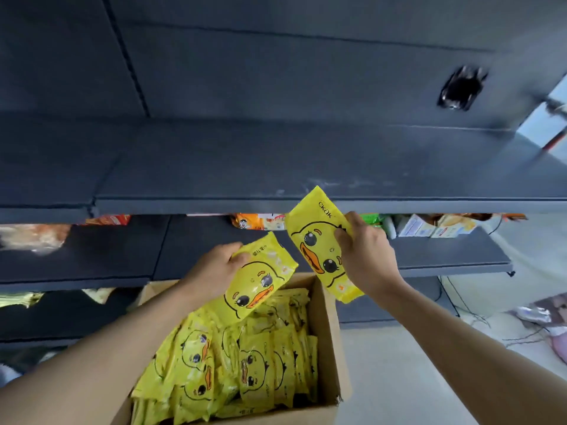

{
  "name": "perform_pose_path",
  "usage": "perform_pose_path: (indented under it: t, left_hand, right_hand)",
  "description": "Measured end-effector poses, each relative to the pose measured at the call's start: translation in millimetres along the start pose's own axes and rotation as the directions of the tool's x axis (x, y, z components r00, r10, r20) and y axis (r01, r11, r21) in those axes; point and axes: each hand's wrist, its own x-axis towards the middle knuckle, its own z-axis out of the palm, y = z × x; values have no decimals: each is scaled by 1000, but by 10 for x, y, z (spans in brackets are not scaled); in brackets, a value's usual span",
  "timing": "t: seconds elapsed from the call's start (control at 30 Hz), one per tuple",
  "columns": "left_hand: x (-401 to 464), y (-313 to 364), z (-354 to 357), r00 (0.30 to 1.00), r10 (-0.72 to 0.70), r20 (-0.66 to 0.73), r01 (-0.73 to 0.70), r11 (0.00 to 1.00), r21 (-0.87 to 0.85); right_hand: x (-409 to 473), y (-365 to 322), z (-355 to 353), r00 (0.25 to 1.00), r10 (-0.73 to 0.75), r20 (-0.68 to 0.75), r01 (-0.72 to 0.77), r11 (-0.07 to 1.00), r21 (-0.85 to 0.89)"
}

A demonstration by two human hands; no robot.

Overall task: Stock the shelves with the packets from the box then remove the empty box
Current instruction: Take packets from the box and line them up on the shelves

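Note:
An open cardboard box (326, 342) stands below me, packed with several yellow packets (245, 366) printed with a duck face. My left hand (214, 268) grips one yellow packet (260, 277) by its upper left edge, just above the box's far rim. My right hand (365, 253) holds a second yellow packet (319, 240) higher up, tilted, its top corner overlapping the front lip of the dark grey shelf (276, 167). That upper shelf board is bare.
A lower grey shelf (445, 256) carries orange, green and white snack packs at its back. More packs lie on the shelves at the left (33, 237). A black object (460, 87) hangs on the back panel at upper right. Cables and bags lie on the floor at right.

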Motion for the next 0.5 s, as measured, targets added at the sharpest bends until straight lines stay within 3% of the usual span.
perform_pose_path:
  t: [0.3,0.5]
  left_hand:
    - [-418,1632,-1410,949,279,-147,-267,959,98]
    - [-605,2429,-2045,876,396,-276,-344,913,218]
  right_hand:
    - [226,-897,-1534,967,-67,-245,108,982,156]
    - [286,-1223,-2340,918,-98,-383,176,969,173]
